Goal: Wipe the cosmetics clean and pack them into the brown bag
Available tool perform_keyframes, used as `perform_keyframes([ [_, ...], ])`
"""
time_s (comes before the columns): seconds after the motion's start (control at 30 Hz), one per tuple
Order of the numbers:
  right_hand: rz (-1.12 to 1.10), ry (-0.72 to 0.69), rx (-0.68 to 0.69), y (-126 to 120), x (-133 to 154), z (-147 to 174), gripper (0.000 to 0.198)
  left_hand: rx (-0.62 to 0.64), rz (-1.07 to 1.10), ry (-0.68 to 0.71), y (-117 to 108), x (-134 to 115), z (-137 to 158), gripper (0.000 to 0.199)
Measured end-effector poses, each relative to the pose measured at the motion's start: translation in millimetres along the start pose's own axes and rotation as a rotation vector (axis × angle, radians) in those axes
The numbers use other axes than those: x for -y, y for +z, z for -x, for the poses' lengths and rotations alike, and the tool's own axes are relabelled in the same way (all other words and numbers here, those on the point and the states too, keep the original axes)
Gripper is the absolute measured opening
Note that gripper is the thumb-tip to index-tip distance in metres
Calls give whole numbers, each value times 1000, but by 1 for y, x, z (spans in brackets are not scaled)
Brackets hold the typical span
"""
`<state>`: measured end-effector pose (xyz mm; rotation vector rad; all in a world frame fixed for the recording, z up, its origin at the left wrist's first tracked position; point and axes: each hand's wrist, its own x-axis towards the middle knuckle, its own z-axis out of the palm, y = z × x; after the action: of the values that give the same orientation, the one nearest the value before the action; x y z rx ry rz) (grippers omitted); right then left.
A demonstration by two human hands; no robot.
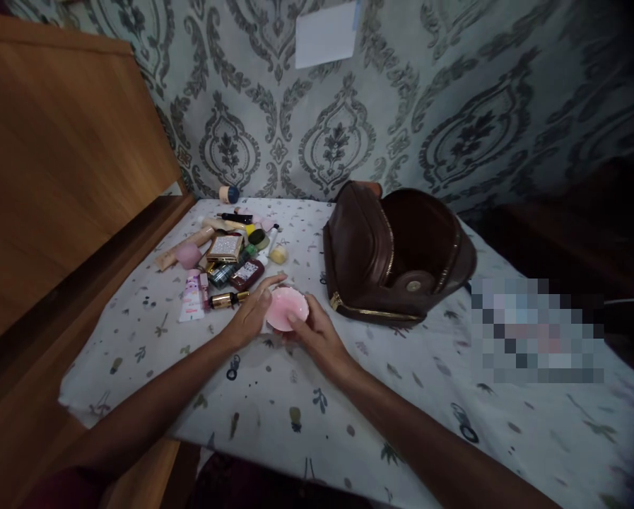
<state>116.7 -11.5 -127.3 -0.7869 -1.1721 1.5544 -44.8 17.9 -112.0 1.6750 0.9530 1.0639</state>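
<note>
Best to hold the pink dish (283, 305) level, left hand (250, 316) fingers half-open against its side, right hand (319, 332) fingers curled round it, though grip underneath is hidden.

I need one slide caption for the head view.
Left hand and right hand hold a round pink object between assorted cosmetics and an open brown bag.

Right of the brown handbag (356, 240), a pixelated patch (533, 332) masks all detail beneath it. The bag's open compartment (420, 230) is too dark to inspect. Left of the bag, lettering on the white squeeze tube (191, 302) is too small to read; the left hand (249, 319) and right hand (321, 336) partly cover the outer wall of the pink bowl (283, 308). Farther left of the bag, the wooden cabinet (67, 134) exceeds the left edge.
</note>
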Motion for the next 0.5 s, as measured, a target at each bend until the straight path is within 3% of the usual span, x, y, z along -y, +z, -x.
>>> perform_keyframes([
  [0.1, 363, -202, -122, -1, 1, 3, 35, 19, -10, -5, -1, 3, 0, 77],
  [0.2, 605, -300, -160, -2, 6, 6, 23, -6, -50, -53, -2, 1, -1, 76],
  [0.37, 763, -369, -216, -5, 10, 3, 12, -78, -154, -88, -6, -3, -4, 80],
  [0.5, 870, -360, -213, -6, 7, 2, 10, -64, -264, -15, -4, -6, -2, 73],
])
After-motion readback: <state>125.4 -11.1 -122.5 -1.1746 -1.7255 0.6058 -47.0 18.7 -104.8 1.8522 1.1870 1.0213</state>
